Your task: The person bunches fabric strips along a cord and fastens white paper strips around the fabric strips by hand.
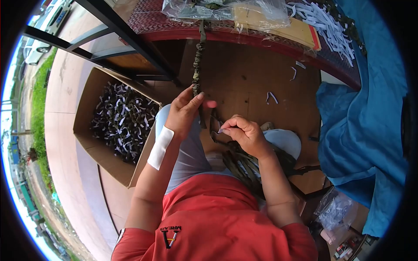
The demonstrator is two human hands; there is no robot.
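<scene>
A dark green gathered strap point(197, 65) hangs from the front edge of the table. My left hand point(185, 111) is closed round its lower part, thumb and fingers pressed together, with a white patch point(160, 148) on the wrist. To the right and slightly lower, my right hand point(244, 132) pinches the end of a small whitish strip point(220, 130). A thin dark strap point(212, 124) hangs between the hands. More dark green straps point(244, 165) lie in a heap by my lap, partly hidden by my right forearm.
A cardboard box point(91, 150) of dark pieces with white strips stands at the left. Ahead, the red table point(165, 35) bears plastic bags point(261, 17) and white strips point(324, 26). Black metal frame point(117, 32) stands upper left; blue cloth point(348, 130) hangs at the right.
</scene>
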